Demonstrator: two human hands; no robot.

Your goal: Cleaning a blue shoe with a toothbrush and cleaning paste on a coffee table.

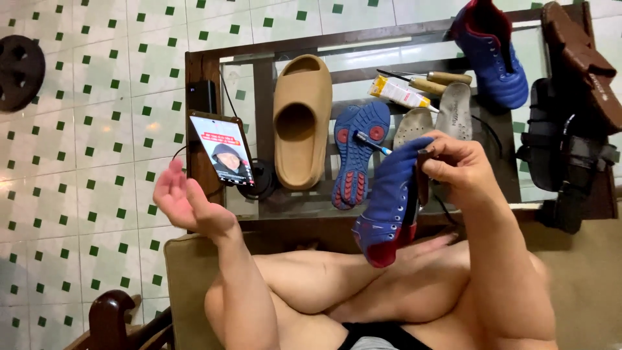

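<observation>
Even indoor light, moderately bright, no hard sun. Glare: pale streaks on the glass tabletop [414, 48], strongest along its far edge; the phone screen [222, 148] glows on its own. Shadows soft and short, darkest under the table's near rail and between the legs.

Focus acceptable mid-frame: blue shoe [389, 201] stitching reads clearly. Left hand [184, 201] slightly soft at the fingertips, likely motion blur. Wide-angle bend visible: floor tile lines curve toward the left edge, table edges bow. Corners dimmer, detail smeared; dark sandals [570, 142] at right lose detail in shade.
</observation>
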